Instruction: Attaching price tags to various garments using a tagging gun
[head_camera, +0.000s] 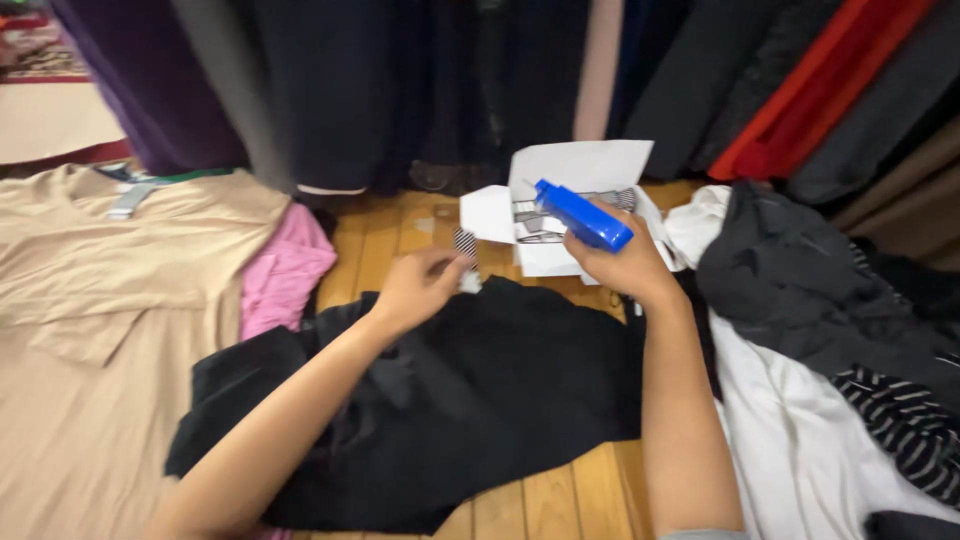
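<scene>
Head view, looking down over a wooden floor strewn with clothes. Both forearms reach forward from the bottom edge. Left arm runs diagonally up and right; left hand hovers above the top edge of a black garment, palm side turned down, fingers curled. Its grip is closed in a pinch on a small black-and-white patterned tag; a second small pale piece sits just beside the fingertips. Right arm rises nearly straight; right hand is wrapped fully shut around a blue tool, which angles up and left out of the fist, tip over a white paper sheet. The sheet lies on the floor just beyond the black garment, with striped black-and-white bits on it. Beige shirt and pink cloth lie left; white and dark garments heap at right. Hanging clothes fill the background.
</scene>
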